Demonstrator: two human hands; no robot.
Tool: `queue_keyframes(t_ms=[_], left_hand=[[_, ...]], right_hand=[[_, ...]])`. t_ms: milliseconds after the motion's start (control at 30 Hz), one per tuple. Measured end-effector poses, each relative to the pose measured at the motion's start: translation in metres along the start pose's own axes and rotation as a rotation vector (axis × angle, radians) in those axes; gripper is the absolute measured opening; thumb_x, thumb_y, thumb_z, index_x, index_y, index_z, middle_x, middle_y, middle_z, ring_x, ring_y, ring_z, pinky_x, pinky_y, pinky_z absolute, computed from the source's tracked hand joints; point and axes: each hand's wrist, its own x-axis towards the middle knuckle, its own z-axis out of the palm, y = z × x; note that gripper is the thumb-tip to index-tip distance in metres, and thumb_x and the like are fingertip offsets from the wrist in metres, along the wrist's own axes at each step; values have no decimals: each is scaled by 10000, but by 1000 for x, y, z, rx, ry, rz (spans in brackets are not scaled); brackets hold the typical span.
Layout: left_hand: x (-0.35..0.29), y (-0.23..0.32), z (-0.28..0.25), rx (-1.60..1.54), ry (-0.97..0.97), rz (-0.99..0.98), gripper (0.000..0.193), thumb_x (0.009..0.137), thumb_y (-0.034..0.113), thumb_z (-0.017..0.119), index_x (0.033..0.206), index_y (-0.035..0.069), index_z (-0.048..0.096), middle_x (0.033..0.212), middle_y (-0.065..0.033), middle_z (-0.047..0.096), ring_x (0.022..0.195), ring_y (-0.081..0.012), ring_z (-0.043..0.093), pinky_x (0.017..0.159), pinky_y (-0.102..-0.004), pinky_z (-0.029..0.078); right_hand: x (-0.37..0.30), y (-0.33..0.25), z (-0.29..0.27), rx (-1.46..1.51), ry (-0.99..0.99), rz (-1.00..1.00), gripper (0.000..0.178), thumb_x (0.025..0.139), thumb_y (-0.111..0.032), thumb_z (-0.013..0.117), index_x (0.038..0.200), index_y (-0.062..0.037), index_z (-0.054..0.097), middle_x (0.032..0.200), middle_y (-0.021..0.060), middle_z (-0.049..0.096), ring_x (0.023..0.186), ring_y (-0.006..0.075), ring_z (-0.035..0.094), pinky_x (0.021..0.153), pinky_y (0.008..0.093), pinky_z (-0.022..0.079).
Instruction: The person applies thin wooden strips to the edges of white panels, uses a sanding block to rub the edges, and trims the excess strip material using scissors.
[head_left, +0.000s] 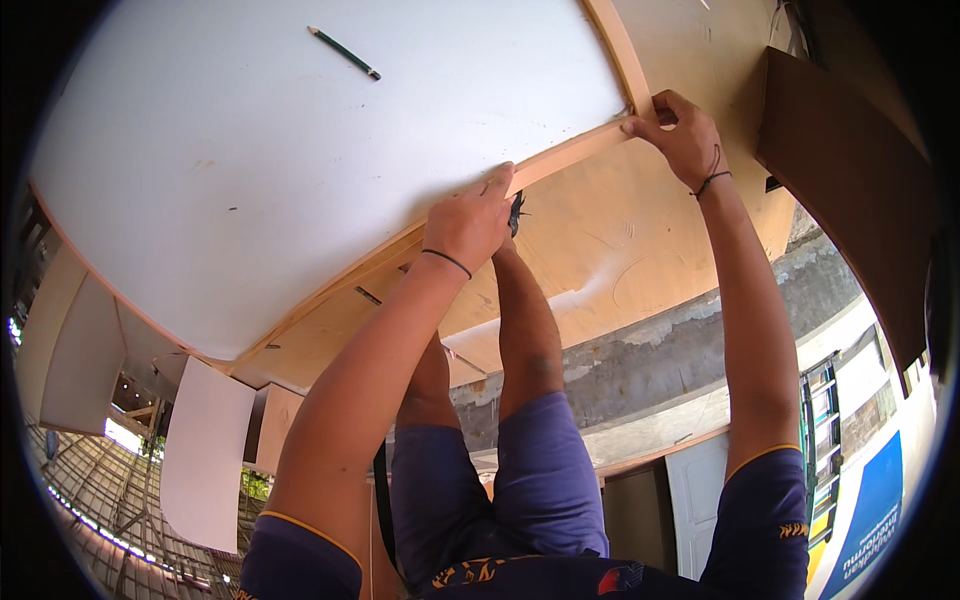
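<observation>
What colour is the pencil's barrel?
Dark green; the pencil shows best in the head view.

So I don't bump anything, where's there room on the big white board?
The board between the pencil and left fingers looks nearly bare, as does left of the pencil. Crowded: the near strip, with left and right fingers on it.

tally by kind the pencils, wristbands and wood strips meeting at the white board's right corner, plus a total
pencil: 1
wristbands: 2 (left band, right band)
wood strips: 2 (near strip, far strip)
total: 5
</observation>
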Motion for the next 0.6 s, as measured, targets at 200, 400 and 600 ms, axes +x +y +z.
queue_keyframes(t_ms=[200, 400, 600], left_hand=[[-3, 2, -2, 111, 34, 14, 426, 806, 229, 565, 1228, 188, 519, 824, -35, 645, 624, -246, 614, 527, -366, 500], [-1, 3, 7, 155, 68, 6, 422, 801, 229, 566, 1219, 178, 530, 798, -8, 640, 604, -228, 612, 519, -355, 501], [0, 4, 8, 41, 10, -44, 416, 819, 243, 562, 1225, 166, 517, 850, -54, 651, 691, -264, 627, 600, -389, 512]], right_hand=[[-30, -39, 23, -318, 403, -326, 381, 732, -171, 667, 1103, -147, 583, 1070, 65, 544, 978, 281, 503, 843, 392, 392], [-54, -63, 75, -158, 184, -554, 158, 749, -134, 641, 907, -135, 644, 961, 1, 606, 933, 204, 539, 844, 392, 356], [-49, -65, 79, -118, 131, -454, 54, 741, -180, 651, 765, -138, 629, 871, -12, 590, 897, 207, 532, 855, 412, 340]])
